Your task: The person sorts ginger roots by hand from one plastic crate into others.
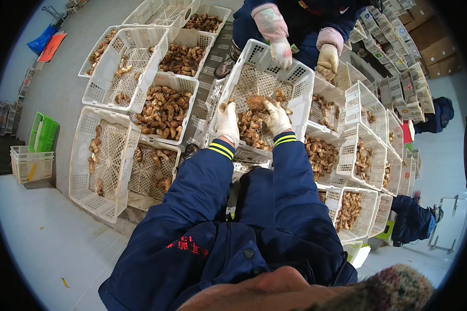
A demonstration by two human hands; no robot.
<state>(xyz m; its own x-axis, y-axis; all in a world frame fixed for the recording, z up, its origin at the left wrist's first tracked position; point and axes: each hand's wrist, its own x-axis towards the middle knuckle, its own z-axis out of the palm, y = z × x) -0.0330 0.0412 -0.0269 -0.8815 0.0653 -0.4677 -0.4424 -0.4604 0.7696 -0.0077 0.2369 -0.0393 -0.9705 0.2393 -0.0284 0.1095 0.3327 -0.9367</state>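
Observation:
A white plastic crate (305, 93) stands before me, with brown mushrooms (253, 130) gathered in its near half. My right hand (276, 118), in a pale work glove, grips a large brown mushroom (257, 103) above the pile. At the crate's left side is my left hand (228, 122), gloved too, its fingers pointing up beside the pile; whether it holds something is unclear. A smaller mushroom (281, 94) lies further back in the crate.
Across the crate a co-worker's gloved hands (282, 52) reach in from the top. Crates of mushrooms (165, 110) stand at left, and stacked crates (360, 155) at right. Further right are other people (412, 219). A green crate (43, 132) sits at far left.

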